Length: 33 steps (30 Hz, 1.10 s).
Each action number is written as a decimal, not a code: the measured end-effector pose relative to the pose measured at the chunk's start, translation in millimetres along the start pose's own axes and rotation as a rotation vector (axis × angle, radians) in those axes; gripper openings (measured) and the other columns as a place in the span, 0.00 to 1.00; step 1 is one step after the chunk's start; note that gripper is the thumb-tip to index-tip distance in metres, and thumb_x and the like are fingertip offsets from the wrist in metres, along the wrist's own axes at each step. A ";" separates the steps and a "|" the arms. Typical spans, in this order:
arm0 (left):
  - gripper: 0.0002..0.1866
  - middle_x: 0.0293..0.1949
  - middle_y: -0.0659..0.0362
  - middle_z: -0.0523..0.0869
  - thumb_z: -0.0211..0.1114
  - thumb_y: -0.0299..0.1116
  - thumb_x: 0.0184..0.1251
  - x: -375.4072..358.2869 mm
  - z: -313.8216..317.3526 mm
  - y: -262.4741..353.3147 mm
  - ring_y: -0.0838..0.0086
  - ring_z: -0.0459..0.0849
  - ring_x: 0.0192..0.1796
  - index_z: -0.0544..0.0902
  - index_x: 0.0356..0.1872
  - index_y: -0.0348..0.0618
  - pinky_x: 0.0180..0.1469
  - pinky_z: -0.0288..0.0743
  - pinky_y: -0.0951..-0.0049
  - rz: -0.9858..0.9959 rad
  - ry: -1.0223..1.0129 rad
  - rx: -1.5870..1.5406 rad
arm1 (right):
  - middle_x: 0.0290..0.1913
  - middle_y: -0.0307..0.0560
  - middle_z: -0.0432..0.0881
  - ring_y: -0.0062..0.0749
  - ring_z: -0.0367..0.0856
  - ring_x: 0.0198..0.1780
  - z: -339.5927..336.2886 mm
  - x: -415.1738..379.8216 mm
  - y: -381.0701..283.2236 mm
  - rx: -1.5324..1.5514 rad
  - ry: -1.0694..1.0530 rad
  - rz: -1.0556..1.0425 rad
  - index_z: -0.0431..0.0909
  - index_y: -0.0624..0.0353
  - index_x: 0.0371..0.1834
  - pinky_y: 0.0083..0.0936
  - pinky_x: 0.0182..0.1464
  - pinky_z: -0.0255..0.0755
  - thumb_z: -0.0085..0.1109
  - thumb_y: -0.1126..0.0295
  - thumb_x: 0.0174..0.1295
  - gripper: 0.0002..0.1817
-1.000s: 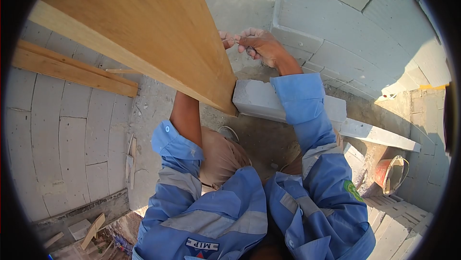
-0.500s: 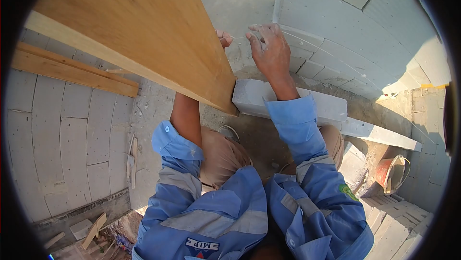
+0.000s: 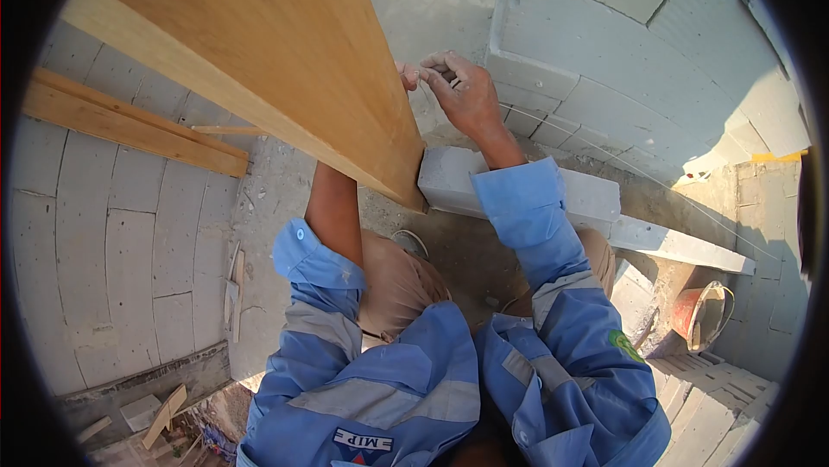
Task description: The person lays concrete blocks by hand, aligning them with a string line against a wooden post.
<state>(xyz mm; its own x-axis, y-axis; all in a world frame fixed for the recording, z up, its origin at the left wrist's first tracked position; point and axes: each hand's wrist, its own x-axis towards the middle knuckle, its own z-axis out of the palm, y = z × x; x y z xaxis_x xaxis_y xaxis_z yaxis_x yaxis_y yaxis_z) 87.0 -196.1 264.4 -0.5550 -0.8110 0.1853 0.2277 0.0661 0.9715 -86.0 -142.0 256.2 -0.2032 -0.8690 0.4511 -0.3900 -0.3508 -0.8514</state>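
Note:
My left hand [image 3: 408,77] reaches behind an upright wooden board [image 3: 259,61], so only fingertips show past its edge, pinched together on the thin string. Close beside them, my right hand [image 3: 464,97] is closed, thumb and fingers pinching the same white string [image 3: 553,126]. From there the string runs down to the right along the block wall. Both hands are above a row of light grey blocks [image 3: 540,186] that meets the foot of the board. Most of my left hand is hidden by the wood.
A block wall [image 3: 596,53] rises at the right, another block wall [image 3: 129,251] at the left with a wooden beam [image 3: 129,126] across it. An orange bucket [image 3: 691,316] sits at lower right near stacked blocks [image 3: 717,411]. Wood scraps [image 3: 164,415] lie at lower left.
My right hand has moved left and slightly down, bringing its fingertips up against those of my left hand. The string has shifted with it.

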 end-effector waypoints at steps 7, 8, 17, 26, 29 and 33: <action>0.14 0.26 0.70 0.74 0.67 0.45 0.70 0.5 4.0 -0.6 0.86 0.70 0.31 0.82 0.31 0.47 0.33 0.62 0.84 -0.003 0.126 0.200 | 0.35 0.52 0.85 0.47 0.85 0.35 5.5 -1.2 5.9 -0.074 0.075 -0.082 0.84 0.60 0.40 0.35 0.39 0.77 0.63 0.70 0.63 0.06; 0.14 0.26 0.70 0.74 0.67 0.45 0.70 1.4 2.2 -1.8 0.86 0.71 0.32 0.82 0.31 0.47 0.33 0.62 0.83 0.006 0.111 0.179 | 0.35 0.52 0.85 0.47 0.85 0.35 5.1 -1.7 5.2 -0.073 0.074 -0.081 0.84 0.60 0.40 0.35 0.39 0.77 0.63 0.70 0.63 0.06; 0.07 0.27 0.66 0.79 0.67 0.35 0.70 -3.8 10.6 30.8 0.83 0.75 0.33 0.84 0.35 0.43 0.35 0.69 0.83 -0.213 0.035 0.006 | 0.35 0.46 0.83 0.44 0.83 0.38 3.5 0.6 6.9 -0.308 0.043 -0.408 0.84 0.54 0.41 0.37 0.37 0.78 0.61 0.73 0.62 0.06; 0.05 0.33 0.54 0.85 0.66 0.24 0.67 -11.4 4.9 9.3 0.72 0.84 0.39 0.84 0.41 0.35 0.40 0.79 0.76 0.037 0.162 -0.341 | 0.38 0.41 0.80 0.39 0.83 0.35 4.4 -2.7 9.7 -0.575 -0.013 -0.514 0.79 0.53 0.44 0.32 0.31 0.80 0.61 0.76 0.61 0.09; 0.03 0.32 0.56 0.86 0.68 0.25 0.66 -10.6 24.1 27.4 0.73 0.85 0.40 0.84 0.38 0.37 0.41 0.79 0.76 -0.046 0.272 0.085 | 0.37 0.43 0.79 0.40 0.83 0.34 5.4 -0.6 5.4 -0.579 -0.014 -0.513 0.77 0.54 0.43 0.33 0.31 0.80 0.60 0.75 0.62 0.08; 0.07 0.27 0.62 0.81 0.69 0.25 0.66 -10.7 41.0 41.6 0.79 0.79 0.35 0.82 0.28 0.41 0.38 0.75 0.77 -0.108 0.419 -0.024 | 0.37 0.48 0.80 0.48 0.82 0.35 11.5 5.4 10.0 -0.401 -0.036 -0.316 0.76 0.57 0.42 0.41 0.33 0.77 0.54 0.69 0.67 0.05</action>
<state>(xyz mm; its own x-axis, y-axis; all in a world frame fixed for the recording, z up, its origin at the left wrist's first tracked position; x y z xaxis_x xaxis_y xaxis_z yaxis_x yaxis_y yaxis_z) 69.7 -160.8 308.9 -0.2049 -0.9788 0.0017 0.2073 -0.0417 0.9774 -80.7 -154.2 247.1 0.0085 -0.7562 0.6543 -0.7429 -0.4428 -0.5020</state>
